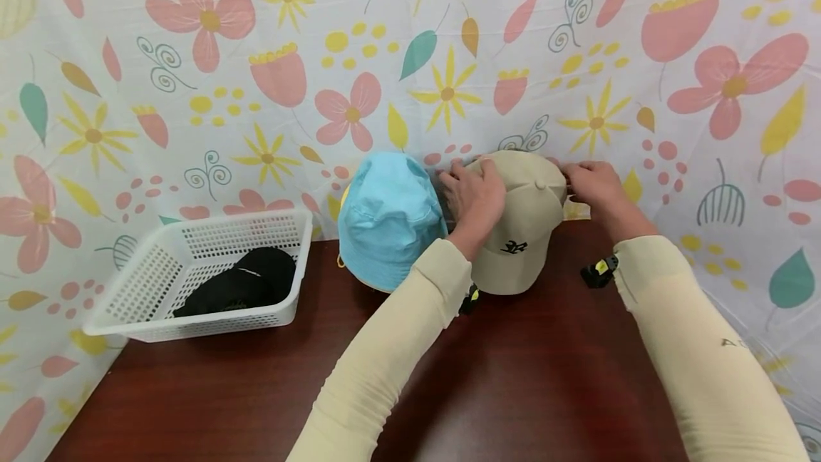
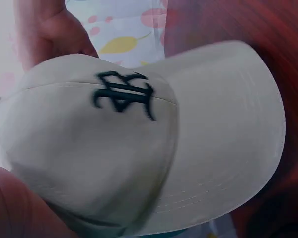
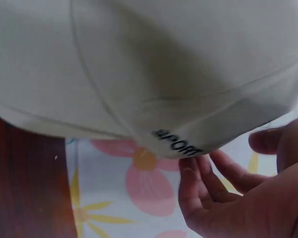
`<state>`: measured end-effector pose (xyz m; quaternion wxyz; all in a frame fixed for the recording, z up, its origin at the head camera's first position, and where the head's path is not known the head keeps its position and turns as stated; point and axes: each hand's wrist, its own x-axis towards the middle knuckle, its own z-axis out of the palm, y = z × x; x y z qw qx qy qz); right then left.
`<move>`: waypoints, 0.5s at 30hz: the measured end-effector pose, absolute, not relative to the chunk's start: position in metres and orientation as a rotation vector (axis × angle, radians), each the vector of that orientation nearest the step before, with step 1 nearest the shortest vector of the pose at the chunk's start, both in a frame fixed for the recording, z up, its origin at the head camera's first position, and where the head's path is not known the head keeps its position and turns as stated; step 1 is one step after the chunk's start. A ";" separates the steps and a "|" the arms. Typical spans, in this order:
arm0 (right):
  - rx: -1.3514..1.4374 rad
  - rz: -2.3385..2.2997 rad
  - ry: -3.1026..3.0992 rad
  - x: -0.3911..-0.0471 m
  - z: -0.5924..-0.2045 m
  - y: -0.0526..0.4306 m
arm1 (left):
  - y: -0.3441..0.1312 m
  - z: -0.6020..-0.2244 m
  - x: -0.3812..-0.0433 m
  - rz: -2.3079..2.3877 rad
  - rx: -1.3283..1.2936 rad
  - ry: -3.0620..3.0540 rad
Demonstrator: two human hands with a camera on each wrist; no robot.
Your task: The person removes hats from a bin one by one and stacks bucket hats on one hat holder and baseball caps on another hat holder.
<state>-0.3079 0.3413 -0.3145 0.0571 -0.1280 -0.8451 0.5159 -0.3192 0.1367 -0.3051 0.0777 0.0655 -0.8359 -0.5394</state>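
Note:
A beige baseball cap [image 1: 522, 216] with a small dark emblem stands against the back cloth, its brim pointing down toward the table front. My left hand [image 1: 476, 198] holds its left side, fingers bent toward the back. On the opposite side, my right hand [image 1: 593, 187] has its fingers curled at the cap's edge. In the right wrist view, the fingertips [image 3: 188, 168] meet the rim beside dark lettering, and the thumb sits apart from them. The left wrist view shows the emblem and brim close up; my left fingertips are hidden there.
Just left of the cap stands a light blue bucket hat [image 1: 391, 223]. A white perforated basket [image 1: 298, 298] farther left contains a black cap [image 1: 237, 284]. Behind the reddish-brown table [image 1: 513, 376] hangs a floral cloth [image 1: 359, 41].

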 end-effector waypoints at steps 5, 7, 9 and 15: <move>-0.353 1.525 -2.575 -0.305 -0.309 0.337 | 0.132 -0.300 -0.309 -1.482 -0.073 -2.522; -0.353 1.479 -2.577 -0.303 -0.308 0.335 | 0.131 -0.298 -0.305 -1.441 -0.168 -2.529; -0.352 1.445 -2.567 -0.300 -0.306 0.333 | 0.129 -0.298 -0.303 -1.402 -0.255 -2.530; -0.356 1.403 -2.457 -0.289 -0.299 0.321 | 0.121 -0.298 -0.291 -1.324 -0.473 -2.459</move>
